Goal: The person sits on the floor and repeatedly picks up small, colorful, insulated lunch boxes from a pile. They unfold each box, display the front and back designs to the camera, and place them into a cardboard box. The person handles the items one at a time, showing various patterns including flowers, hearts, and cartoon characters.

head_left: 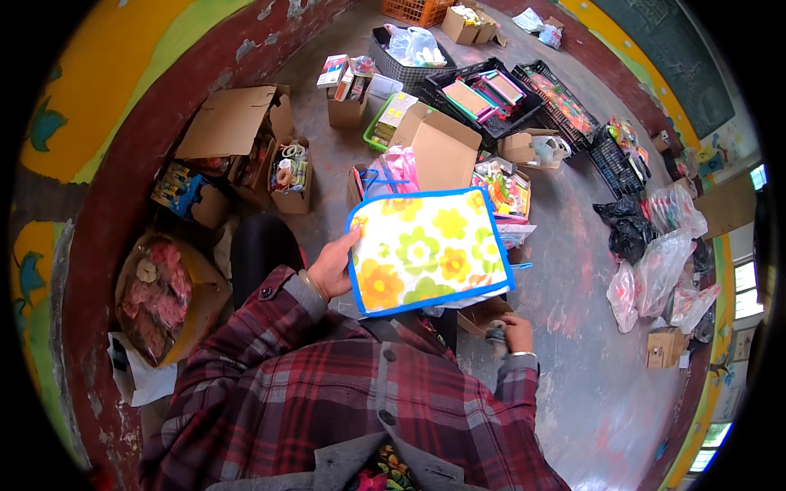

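Observation:
My left hand point(332, 266) grips the left edge of a flat, rectangular flowered mat point(420, 260), white with orange and green flowers and blue edging. It is held up over my lap and covers what lies beneath. Lower on the right, my right hand point(517, 331) is closed by a small greyish thing point(496, 334), too blurred to name. Beside that hand, partly under the mat, sits a small cardboard box point(483, 315). Just beyond the mat are a pink plastic bag point(401, 164), an open-flapped cardboard box point(446, 151) and a box of colourful packets point(503, 192).
On the left stand cardboard boxes point(225, 123) of supplies and a box of pink material point(155, 286). Ahead are black crates point(532, 106), a grey basket point(377, 57) and a green tray point(378, 131). Plastic bags point(663, 262) lie along the right wall.

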The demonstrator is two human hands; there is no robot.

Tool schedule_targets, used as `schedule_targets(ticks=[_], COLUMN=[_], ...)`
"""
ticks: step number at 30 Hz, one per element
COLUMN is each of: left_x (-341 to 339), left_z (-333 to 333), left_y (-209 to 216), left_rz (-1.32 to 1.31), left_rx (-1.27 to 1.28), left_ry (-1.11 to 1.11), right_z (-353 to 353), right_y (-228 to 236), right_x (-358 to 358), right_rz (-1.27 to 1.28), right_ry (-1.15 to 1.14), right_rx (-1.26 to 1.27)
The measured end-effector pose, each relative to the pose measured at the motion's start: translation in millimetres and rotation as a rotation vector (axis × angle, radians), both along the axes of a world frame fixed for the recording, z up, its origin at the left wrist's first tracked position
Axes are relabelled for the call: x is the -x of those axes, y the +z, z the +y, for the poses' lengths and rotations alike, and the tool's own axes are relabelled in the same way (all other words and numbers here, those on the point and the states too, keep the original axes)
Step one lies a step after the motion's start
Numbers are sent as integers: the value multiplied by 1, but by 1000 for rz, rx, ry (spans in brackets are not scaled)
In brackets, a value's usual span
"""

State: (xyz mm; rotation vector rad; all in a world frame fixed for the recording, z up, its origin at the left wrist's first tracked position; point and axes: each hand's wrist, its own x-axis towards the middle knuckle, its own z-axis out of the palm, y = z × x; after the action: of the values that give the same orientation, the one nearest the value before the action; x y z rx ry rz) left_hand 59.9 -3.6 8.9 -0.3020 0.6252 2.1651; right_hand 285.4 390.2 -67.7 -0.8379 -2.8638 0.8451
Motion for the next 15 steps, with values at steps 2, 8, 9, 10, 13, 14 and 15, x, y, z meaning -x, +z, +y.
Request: schedule_targets(ticks=[2, 8, 9, 10, 13, 14, 15], left_x=[0, -8, -11, -14, -28, -32, -32], left_z=[2, 22, 28, 32, 49, 62, 72], left_y=[4, 70, 82, 89, 93, 104, 94], left_rz=[-5, 66, 81, 94, 850, 277, 366], left_rx=[-51, -222, -219, -214, 332, -141, -89], left_ry=[15, 126, 137, 156, 106, 199, 228], right_z=[24, -60, -87, -116, -180, -191, -201], right_y=[22, 187, 216, 242, 276, 274, 271], right_x=[-6, 48, 58, 69, 95, 103, 111], right_rz=[25, 306, 303, 297, 308, 318, 326], right_ry=[-113, 36, 180, 329, 660, 715, 741], right_rx=[218, 560, 450, 341, -221, -364, -434])
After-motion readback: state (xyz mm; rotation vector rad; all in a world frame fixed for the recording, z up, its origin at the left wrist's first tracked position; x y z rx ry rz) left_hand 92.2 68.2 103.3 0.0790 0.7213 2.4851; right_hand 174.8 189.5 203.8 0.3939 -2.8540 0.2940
